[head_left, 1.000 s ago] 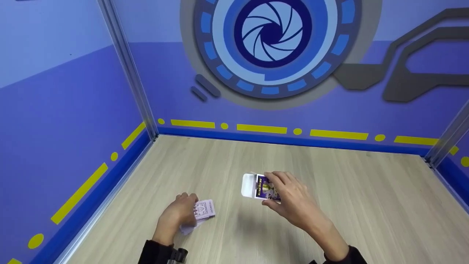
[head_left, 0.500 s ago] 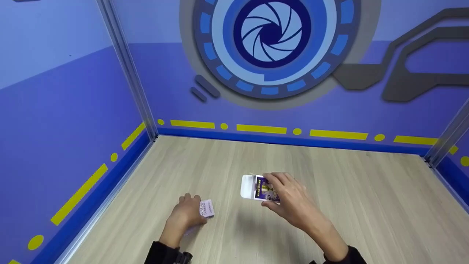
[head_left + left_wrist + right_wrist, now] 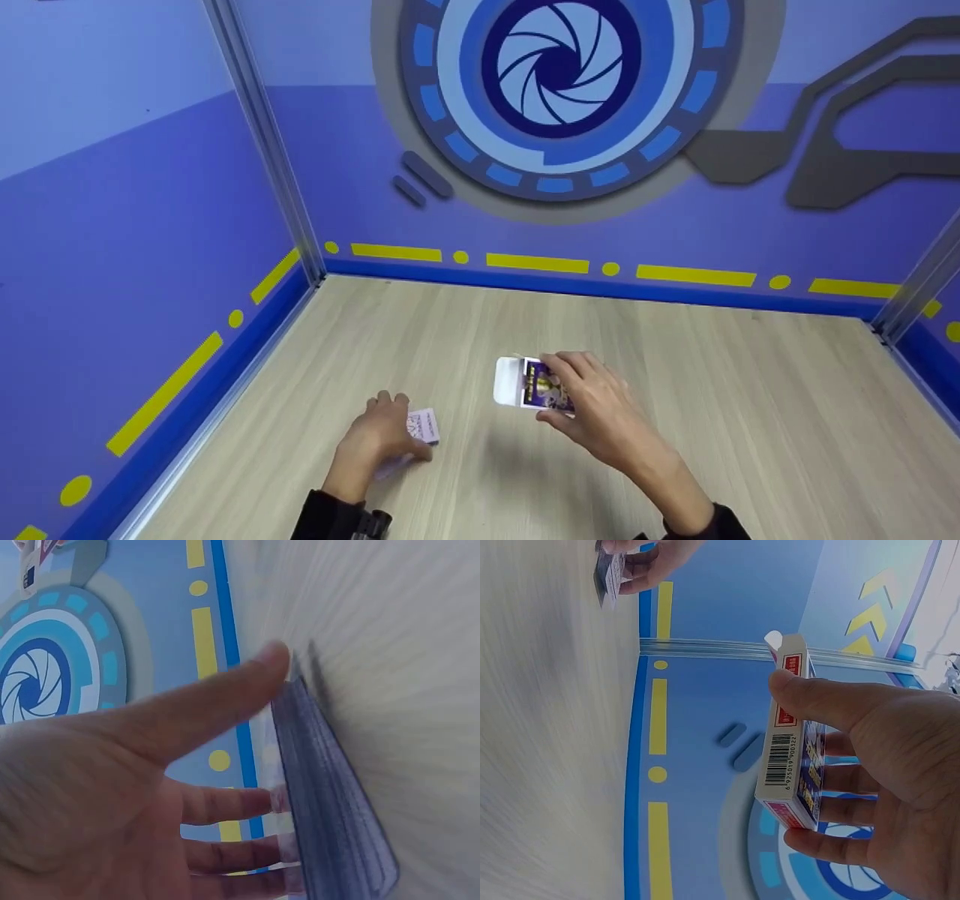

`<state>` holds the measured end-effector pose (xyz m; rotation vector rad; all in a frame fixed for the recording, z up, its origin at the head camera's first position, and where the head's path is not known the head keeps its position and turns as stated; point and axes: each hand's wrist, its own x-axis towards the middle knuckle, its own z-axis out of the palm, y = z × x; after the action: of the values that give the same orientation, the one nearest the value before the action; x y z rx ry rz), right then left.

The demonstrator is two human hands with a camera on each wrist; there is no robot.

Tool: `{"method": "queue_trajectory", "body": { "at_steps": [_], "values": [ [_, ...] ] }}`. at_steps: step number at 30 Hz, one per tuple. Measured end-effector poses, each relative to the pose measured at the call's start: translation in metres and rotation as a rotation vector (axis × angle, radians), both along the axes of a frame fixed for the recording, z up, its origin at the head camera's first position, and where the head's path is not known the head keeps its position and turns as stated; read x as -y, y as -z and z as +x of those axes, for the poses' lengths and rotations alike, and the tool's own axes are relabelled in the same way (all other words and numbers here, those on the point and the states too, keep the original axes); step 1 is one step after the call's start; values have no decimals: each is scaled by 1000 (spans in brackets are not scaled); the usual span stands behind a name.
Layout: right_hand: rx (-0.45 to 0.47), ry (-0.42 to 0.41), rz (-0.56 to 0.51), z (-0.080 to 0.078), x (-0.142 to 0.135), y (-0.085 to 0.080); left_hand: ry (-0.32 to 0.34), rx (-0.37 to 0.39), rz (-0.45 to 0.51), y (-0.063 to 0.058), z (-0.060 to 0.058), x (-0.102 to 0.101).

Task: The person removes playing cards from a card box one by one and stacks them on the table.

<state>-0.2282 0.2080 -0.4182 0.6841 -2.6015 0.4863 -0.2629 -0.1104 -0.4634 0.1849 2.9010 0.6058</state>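
In the head view my left hand (image 3: 382,435) lies over a stack of playing cards (image 3: 425,426) on the table, hiding much of it. Seen from the left wrist, the layered side of the cards (image 3: 330,802) faces the camera; straight fingers (image 3: 232,847) reach the stack's upper face, and the thumb stretches out by one end. My right hand (image 3: 592,397) holds a small card box (image 3: 784,742) above the table, thumb on one side and fingers on the other. Its white end flap (image 3: 508,380) stands out toward the left. A barcode shows on its narrow side.
The wood-grain table (image 3: 675,390) is bounded by a blue printed back wall (image 3: 345,165) and a left side wall (image 3: 150,247). A metal corner post (image 3: 270,150) joins these walls.
My left hand has moved right and farther over the card stack, covering more of it, and its thumb now spreads out more. The right hand and box have stayed nearly in place.
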Motion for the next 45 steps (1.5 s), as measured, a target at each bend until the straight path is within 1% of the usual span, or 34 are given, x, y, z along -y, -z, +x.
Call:
{"method": "queue_trajectory", "body": {
  "at_steps": [2, 3, 5, 8, 9, 11, 13, 15, 17, 20, 22, 25, 30, 33, 37, 41, 45],
  "values": [
    [-6, -3, -4, 0, 0, 0, 1, -43, 21, -4, 0, 0],
    [-11, -4, -7, 0, 0, 0, 7, -86, 30, -7, 0, -1],
    [-21, -7, -9, -1, 1, 0, 24, -205, 63, -12, 0, -5],
    [-37, -9, -14, -1, 1, 0, 53, -416, 142, -22, 2, -17],
    [-44, -11, -15, -1, 1, 0, 58, -483, 181, -25, 3, -22],
    [-61, -17, -19, -2, 1, 0, 66, -585, 277, -33, 7, -32],
    [-76, -31, -28, -2, 1, 0, 84, -652, 383, -39, 12, -41],
    [-86, -46, -34, -3, 1, 0, 120, -683, 491, -43, 16, -50],
    [-86, -57, -34, -3, 2, 1, 166, -674, 583, -44, 21, -58],
    [-75, -68, -30, -3, 3, 2, 222, -611, 691, -44, 25, -69],
    [-71, -74, -27, -2, 4, 2, 242, -564, 731, -42, 28, -75],
    [-73, -86, -24, -1, 6, 3, 258, -510, 764, -38, 29, -81],
    [-85, -104, -19, 0, 9, 4, 255, -429, 798, -30, 27, -84],
    [-91, -115, -13, 1, 10, 4, 243, -347, 865, -27, 25, -84],
    [-87, -121, -1, 2, 12, 4, 227, -255, 950, -25, 25, -84],
    [-89, -130, 5, 3, 13, 4, 221, -227, 956, -24, 24, -85],
    [-96, -141, 17, 4, 14, 4, 215, -220, 953, -23, 24, -86]
  ]
}}
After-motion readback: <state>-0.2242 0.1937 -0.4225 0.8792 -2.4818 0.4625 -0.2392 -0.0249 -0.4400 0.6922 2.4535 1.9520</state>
